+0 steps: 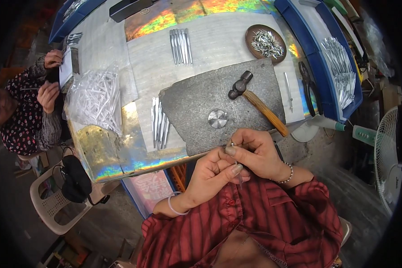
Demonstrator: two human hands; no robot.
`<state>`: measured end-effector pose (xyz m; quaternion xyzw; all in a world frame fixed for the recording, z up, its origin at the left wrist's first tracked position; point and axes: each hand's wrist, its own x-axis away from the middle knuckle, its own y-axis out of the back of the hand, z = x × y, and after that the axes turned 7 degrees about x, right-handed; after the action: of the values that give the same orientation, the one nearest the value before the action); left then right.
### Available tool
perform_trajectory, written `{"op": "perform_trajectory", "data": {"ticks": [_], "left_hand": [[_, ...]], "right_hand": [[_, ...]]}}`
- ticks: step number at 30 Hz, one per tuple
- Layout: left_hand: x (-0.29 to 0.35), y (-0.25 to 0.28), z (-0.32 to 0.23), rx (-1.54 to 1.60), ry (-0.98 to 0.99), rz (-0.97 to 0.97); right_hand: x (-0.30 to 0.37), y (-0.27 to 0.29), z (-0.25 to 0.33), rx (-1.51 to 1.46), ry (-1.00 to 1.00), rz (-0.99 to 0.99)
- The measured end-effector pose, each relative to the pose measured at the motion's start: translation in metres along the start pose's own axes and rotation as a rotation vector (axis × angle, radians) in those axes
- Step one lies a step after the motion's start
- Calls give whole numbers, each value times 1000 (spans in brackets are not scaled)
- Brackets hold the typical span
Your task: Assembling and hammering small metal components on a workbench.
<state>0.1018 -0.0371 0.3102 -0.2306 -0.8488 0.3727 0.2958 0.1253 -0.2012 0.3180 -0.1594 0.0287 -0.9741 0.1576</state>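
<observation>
My left hand (213, 173) and my right hand (258, 151) are close together just past the table's near edge. The left one is closed around a slim, pale silvery rod, its lower end showing below the thumb. The right thumb and forefinger pinch a tiny metal-looking bit, mostly hidden by the fingers. Just beyond them a round shiny metal disc (217, 118) rests on a grey stone slab (187, 107). A ball-peen hammer (261, 107) lies across the slab, its wooden handle reaching past the near right corner.
Slim silver rods (160, 125) lie left of the slab, another row (180, 47) beyond it. A brown bowl (250, 33) holds small metal pieces. Pliers (309, 87) lie beside a blue tray (315, 58). A filled plastic bag (94, 98) sits near a co-worker (31, 111). A fan (386, 156) stands right.
</observation>
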Motion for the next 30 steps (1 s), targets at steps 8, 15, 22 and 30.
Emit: {"op": "perform_trajectory", "data": {"ticks": [8,15,22,30], "left_hand": [[-3,-3,0,-12,68,-32],[-4,-4,0,14,77,-67],[-3,-3,-2,-14,41,-41],[-1,-6,-5,31,37,-77]], "right_hand": [[3,6,3,6,-83,48],[2,8,1,1,-92,60],[-3,10,-10,-128,-4,127],[-5,11,-10,-465,-127,242]]}}
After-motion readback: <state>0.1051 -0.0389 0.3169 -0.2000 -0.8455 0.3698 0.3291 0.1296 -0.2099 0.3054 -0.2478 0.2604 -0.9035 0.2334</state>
